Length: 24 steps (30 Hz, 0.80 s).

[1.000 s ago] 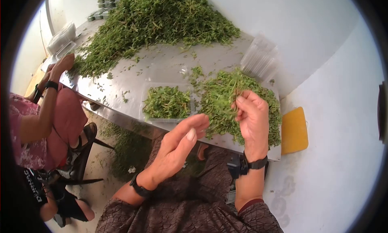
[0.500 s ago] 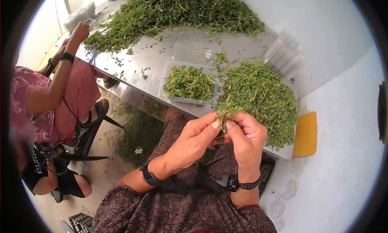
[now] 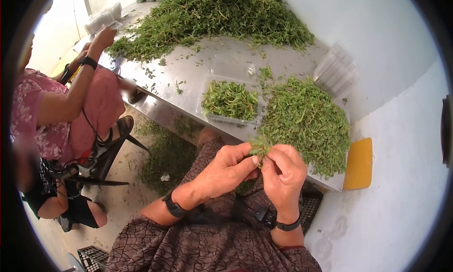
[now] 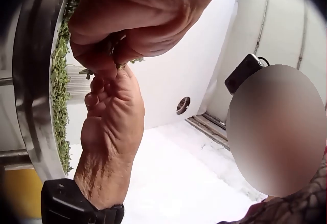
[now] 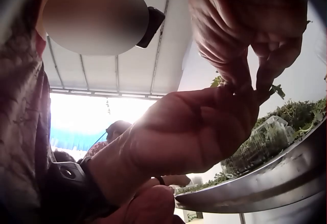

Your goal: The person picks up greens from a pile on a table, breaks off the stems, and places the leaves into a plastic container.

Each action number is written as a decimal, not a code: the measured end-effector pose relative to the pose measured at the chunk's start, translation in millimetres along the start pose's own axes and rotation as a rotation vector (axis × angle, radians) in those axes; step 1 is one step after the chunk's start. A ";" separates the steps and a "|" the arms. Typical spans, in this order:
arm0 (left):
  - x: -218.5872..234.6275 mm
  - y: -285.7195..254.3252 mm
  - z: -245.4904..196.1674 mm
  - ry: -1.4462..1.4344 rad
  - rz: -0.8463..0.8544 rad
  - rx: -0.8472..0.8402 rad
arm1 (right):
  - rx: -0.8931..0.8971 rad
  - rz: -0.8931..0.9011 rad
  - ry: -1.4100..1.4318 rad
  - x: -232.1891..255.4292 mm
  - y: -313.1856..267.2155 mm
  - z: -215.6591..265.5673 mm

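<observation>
In the head view my left hand (image 3: 222,173) and right hand (image 3: 285,175) meet over my lap, in front of the table edge. Both pinch a small leafy green sprig (image 3: 259,144) between thumbs and fingertips. The wrist views show the fingertips close together, with leaves (image 5: 278,91) poking out beside them; most of the stem is hidden by the fingers. Beyond the hands stands a clear plastic box (image 3: 233,120) filled with picked greens (image 3: 229,98), its lid folded back. To its right lies a heap of loose greens (image 3: 306,126).
A much larger mound of greens (image 3: 222,17) covers the back of the metal table (image 3: 184,93). Stacked clear boxes (image 3: 336,71) lean at the right by the wall. A yellow board (image 3: 358,166) hangs beside the table end. Another person (image 3: 71,100) sits at the left.
My right hand has come down from over the heap to meet the left hand, bringing greens with it. The left hand has closed from outstretched fingers to pinching the sprig. The head view has shifted.
</observation>
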<state>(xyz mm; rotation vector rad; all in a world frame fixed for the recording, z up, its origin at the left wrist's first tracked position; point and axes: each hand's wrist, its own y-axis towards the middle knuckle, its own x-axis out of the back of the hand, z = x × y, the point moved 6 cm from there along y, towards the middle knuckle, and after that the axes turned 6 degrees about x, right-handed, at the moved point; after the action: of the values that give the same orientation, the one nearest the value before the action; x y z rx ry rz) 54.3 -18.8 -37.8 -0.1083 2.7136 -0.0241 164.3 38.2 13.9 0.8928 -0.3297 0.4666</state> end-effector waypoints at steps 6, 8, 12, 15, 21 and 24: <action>11.1 -5.5 2.4 0.109 -0.040 0.054 | 0.036 0.085 -0.087 0.2 -9.4 -2.3; 16.0 -5.7 3.9 0.141 -0.029 0.055 | 0.039 0.082 -0.107 0.7 -11.9 0.3; 18.8 -9.8 6.4 0.389 -0.002 0.117 | 0.258 0.169 -0.247 1.7 -8.4 29.2; 17.6 -12.9 7.5 0.545 0.102 0.101 | 0.492 0.524 -0.254 -17.3 -19.2 46.8; 19.1 -17.1 17.4 0.425 0.166 0.219 | 0.420 0.575 -0.231 -24.0 -29.8 29.6; 19.4 -16.5 28.0 0.415 0.196 0.253 | 0.396 0.596 -0.249 -23.7 -30.1 27.7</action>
<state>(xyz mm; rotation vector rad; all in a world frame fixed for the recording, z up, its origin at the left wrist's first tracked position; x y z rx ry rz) 49.5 -36.9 -70.8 0.2669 3.0897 -0.3691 157.4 -6.2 -0.8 1.2421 -0.7585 0.9974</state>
